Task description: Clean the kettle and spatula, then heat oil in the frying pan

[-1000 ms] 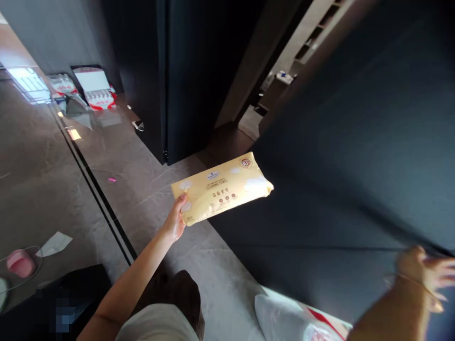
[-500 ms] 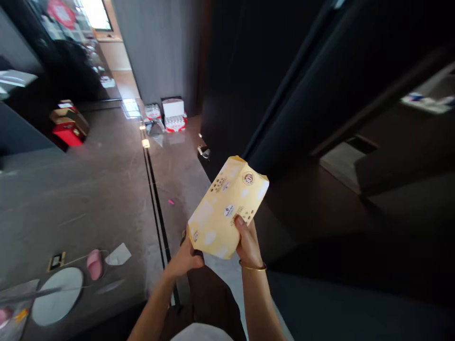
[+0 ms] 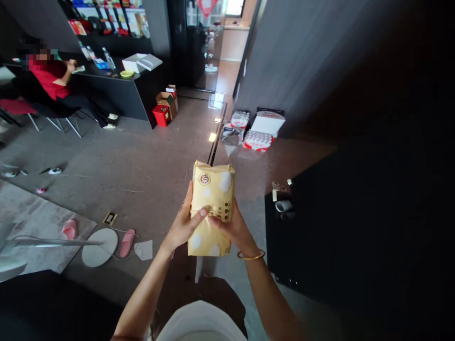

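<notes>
Both hands of the person hold one yellow pack, which is in front of the body and above the grey floor [image 3: 167,166]. The left hand [image 3: 182,228] grasps the left side of the yellow pack [image 3: 215,195], and the right hand [image 3: 237,230] grasps the right side. The two thumbs lie on its printed face, the tips near each other; the other fingers are mostly hidden, so I cannot tell how they are placed behind. A golden bracelet [image 3: 252,258] is around the right wrist.

On the floor to the left there is a pink slipper [image 3: 127,243], between a round white base [image 3: 97,251] and a white sheet [image 3: 144,250]. Farther ahead, a red-and-white bottle pack [image 3: 259,140] stands near the wall. At the far left, a person in a red top [image 3: 48,78] sits at a dark counter [image 3: 119,97], on which is an opened white box [image 3: 133,64].
</notes>
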The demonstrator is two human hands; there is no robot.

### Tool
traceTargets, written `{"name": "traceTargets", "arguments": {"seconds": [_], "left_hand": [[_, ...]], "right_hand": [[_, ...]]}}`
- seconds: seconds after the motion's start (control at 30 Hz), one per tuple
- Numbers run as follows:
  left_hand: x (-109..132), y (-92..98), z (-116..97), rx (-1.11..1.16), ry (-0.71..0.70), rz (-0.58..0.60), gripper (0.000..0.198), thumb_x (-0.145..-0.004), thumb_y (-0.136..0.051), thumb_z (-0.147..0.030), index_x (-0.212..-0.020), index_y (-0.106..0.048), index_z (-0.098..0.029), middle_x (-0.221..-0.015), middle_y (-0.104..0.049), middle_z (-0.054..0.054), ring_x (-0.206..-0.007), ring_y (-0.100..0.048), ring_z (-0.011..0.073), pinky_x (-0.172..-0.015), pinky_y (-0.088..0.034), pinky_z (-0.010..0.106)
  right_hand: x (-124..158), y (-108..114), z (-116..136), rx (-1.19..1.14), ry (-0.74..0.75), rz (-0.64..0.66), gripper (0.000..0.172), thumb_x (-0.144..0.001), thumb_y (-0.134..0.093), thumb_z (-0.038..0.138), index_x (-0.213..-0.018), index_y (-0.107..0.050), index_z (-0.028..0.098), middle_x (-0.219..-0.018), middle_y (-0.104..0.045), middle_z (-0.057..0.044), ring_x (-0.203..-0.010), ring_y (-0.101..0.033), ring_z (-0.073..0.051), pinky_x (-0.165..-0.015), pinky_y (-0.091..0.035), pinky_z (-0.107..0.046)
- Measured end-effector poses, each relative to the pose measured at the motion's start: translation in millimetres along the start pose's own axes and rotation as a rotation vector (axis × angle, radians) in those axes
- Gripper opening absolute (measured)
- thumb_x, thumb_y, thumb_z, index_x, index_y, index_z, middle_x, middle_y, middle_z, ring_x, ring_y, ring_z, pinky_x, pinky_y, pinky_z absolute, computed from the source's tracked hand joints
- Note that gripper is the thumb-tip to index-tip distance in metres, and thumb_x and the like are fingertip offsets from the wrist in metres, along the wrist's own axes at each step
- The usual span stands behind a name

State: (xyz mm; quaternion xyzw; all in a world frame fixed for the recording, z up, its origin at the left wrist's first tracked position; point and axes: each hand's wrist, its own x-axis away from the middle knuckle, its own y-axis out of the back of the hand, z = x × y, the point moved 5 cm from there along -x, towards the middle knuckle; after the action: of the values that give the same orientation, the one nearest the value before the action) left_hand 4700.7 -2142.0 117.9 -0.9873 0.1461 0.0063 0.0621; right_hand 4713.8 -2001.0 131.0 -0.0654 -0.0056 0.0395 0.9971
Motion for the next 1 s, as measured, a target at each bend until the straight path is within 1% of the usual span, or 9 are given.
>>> {"name": "traceTargets", "arguments": {"seconds": [0.07,0.13,0.27,0.37,0.47,0.6,0.73,0.87,1.0], "left_hand": [[-58.7,29.2,2.8,0.000,-0.072,-0.053,0.091,-0.085,-0.055,-0.056,-0.153,-0.005,-0.023,-0.157,-0.023,0.010,-0.143,-0.025,0.0278,-0.118,-0.021,0.042],[-122.0,55.1,-1.7,0.000,-0.108,-0.086,0.092,-0.082,-0.058,-0.056,-0.153,-0.009,-0.023,-0.157,-0.023,0.010,-0.143,-0.026,0.0279,-0.118,-0.021,0.041],[-250.2,91.2,-17.4,0.019,-0.005,-0.155,0.090,-0.078,-0.068,-0.048,-0.150,-0.021,-0.023,-0.143,-0.048,0.009,-0.129,-0.047,0.0278,-0.109,-0.037,0.039],[-340.1,103.2,-23.2,-0.057,0.051,-0.158,0.078,-0.078,-0.068,-0.046,-0.144,-0.037,-0.020,-0.126,-0.063,0.008,-0.116,-0.057,0.0268,-0.101,-0.044,0.037],[-429.8,108.1,-14.9,-0.172,0.087,-0.099,0.068,-0.080,-0.064,-0.048,-0.137,-0.045,-0.017,-0.112,-0.069,0.007,-0.103,-0.063,0.0249,-0.089,-0.050,0.033],[-559.8,117.1,6.2,-0.202,0.114,-0.057,0.063,-0.083,-0.059,-0.050,-0.136,-0.046,-0.017,-0.104,-0.072,0.006,-0.086,-0.067,0.0213,-0.078,-0.053,0.029],[-699.5,134.9,12.1,-0.133,0.137,-0.056,0.067,-0.083,-0.058,-0.050,-0.140,-0.038,-0.020,-0.116,-0.068,0.008,-0.097,-0.067,0.0222,-0.083,-0.052,0.032],[-826.1,165.9,-1.2,-0.214,0.105,-0.211,0.072,-0.076,-0.069,-0.049,-0.135,-0.036,-0.022,-0.117,-0.066,0.010,-0.099,-0.067,0.0236,-0.083,-0.052,0.034],[-934.6,199.9,-5.9,-0.275,0.076,-0.405,0.056,-0.077,-0.067,-0.050,-0.119,-0.041,-0.021,-0.106,-0.070,0.010,-0.089,-0.069,0.0228,-0.075,-0.052,0.031]], "right_hand": [[-71.8,-0.3,-1.1,0.065,0.017,0.034,0.083,-0.070,-0.078,0.035,-0.140,-0.034,0.025,-0.128,-0.059,-0.009,-0.112,-0.061,-0.023,-0.092,-0.053,-0.038],[-141.0,2.1,0.1,0.187,0.003,0.015,0.071,-0.074,-0.075,0.037,-0.135,-0.041,0.024,-0.122,-0.063,-0.008,-0.106,-0.064,-0.022,-0.088,-0.054,-0.035],[-265.2,18.3,20.8,0.464,0.016,-0.083,0.058,-0.076,-0.072,0.040,-0.127,-0.051,0.022,-0.109,-0.069,-0.006,-0.095,-0.067,-0.022,-0.077,-0.055,-0.031],[-346.5,42.1,38.4,0.545,0.035,-0.139,0.054,-0.076,-0.071,0.041,-0.123,-0.056,0.019,-0.102,-0.071,-0.007,-0.088,-0.068,-0.022,-0.071,-0.054,-0.030],[-427.9,76.6,42.0,0.569,0.025,-0.172,0.050,-0.074,-0.071,0.041,-0.118,-0.060,0.019,-0.094,-0.072,-0.006,-0.080,-0.068,-0.022,-0.065,-0.054,-0.029],[-552.6,126.5,27.4,0.543,0.015,-0.148,0.041,-0.075,-0.071,0.040,-0.110,-0.063,0.020,-0.089,-0.072,-0.005,-0.076,-0.067,-0.021,-0.062,-0.053,-0.029],[-693.1,155.9,14.2,0.424,-0.032,-0.040,0.045,-0.080,-0.065,0.040,-0.119,-0.055,0.019,-0.102,-0.070,-0.006,-0.085,-0.067,-0.020,-0.069,-0.055,-0.030],[-830.4,161.2,23.9,0.279,0.019,0.055,0.058,-0.078,-0.068,0.039,-0.127,-0.044,0.020,-0.116,-0.065,-0.009,-0.101,-0.064,-0.020,-0.080,-0.054,-0.031],[-964.6,172.3,33.2,0.411,0.073,0.000,0.060,-0.068,-0.076,0.035,-0.118,-0.046,0.021,-0.103,-0.066,-0.006,-0.089,-0.065,-0.019,-0.073,-0.053,-0.028]]}}
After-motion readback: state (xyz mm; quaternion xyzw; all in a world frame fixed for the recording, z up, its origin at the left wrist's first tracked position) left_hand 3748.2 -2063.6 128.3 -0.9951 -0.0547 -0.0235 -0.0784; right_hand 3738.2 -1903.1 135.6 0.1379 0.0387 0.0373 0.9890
